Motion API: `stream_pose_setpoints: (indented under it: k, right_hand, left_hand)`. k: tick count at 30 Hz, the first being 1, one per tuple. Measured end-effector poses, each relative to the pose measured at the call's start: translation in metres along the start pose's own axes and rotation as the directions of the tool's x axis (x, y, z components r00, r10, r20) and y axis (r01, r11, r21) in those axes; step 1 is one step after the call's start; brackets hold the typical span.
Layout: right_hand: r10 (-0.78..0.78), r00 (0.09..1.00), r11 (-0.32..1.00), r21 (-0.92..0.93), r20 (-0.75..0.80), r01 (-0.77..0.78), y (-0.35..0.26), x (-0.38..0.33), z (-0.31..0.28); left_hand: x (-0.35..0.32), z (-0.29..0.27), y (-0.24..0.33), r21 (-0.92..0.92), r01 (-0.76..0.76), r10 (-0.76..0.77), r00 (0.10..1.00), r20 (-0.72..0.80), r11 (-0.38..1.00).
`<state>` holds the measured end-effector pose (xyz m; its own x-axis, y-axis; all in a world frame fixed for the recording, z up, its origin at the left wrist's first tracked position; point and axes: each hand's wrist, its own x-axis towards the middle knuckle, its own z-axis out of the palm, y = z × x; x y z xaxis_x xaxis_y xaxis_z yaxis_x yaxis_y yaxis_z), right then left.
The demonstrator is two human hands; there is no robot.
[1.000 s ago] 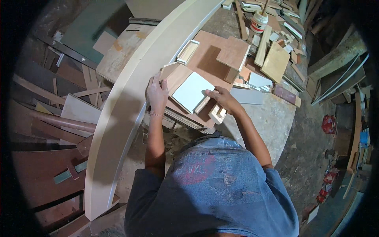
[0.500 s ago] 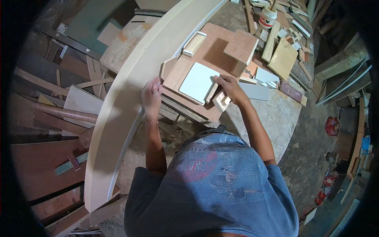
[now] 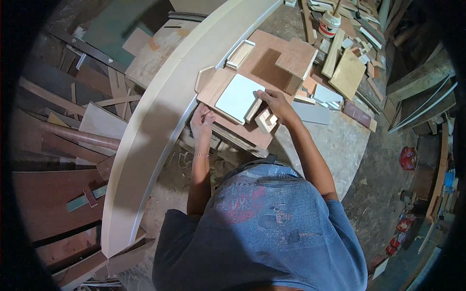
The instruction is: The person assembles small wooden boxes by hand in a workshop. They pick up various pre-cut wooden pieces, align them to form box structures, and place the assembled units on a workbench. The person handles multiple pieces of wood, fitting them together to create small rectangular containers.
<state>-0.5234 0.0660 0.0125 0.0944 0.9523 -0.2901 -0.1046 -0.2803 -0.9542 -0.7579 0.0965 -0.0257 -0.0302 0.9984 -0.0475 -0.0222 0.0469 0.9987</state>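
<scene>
A white-faced rectangular panel (image 3: 237, 98) rests on a light wooden board (image 3: 213, 92), above a larger brown plywood sheet (image 3: 266, 43). My right hand (image 3: 277, 105) is closed at the panel's right side, its thumb and fingers gripping the edge. A small wooden frame-like block (image 3: 265, 122) sits just below that hand. My left hand (image 3: 202, 122) is at the near-left corner of the wooden board, fingers curled in; whether they pinch anything is hidden.
A long curved cream panel (image 3: 165, 92) runs along my left. A small wooden tray-like piece (image 3: 240, 54) and a raised plywood box (image 3: 297, 57) stand on the sheet. Wood offcuts (image 3: 347, 72) and a white pot (image 3: 330, 24) with a brush lie at the far right.
My left hand has moved right and nearer, from the board's left edge to below its corner. The white panel, its board and my right hand have shifted slightly left.
</scene>
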Motion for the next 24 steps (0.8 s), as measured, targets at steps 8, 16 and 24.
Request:
stream_pose_setpoints:
  k: [8,16,24]
  right_hand:
    - [0.032,0.999,0.996,-0.079,-0.01,-0.032,-0.006,0.0,-0.003]
    - [-0.002,1.0,0.993,-0.122,0.001,0.003,-0.011,-0.005,0.0]
    - [-0.062,0.982,0.912,-0.411,-0.178,-0.017,-0.004,-0.018,-0.024]
  left_hand:
    - [-0.006,0.007,0.005,-0.098,0.018,-0.016,1.0,0.016,0.995]
    - [-0.009,0.008,0.006,-0.084,0.011,-0.015,0.998,-0.055,0.996]
    - [-0.039,0.02,0.035,0.111,-0.238,0.238,0.971,0.02,0.965]
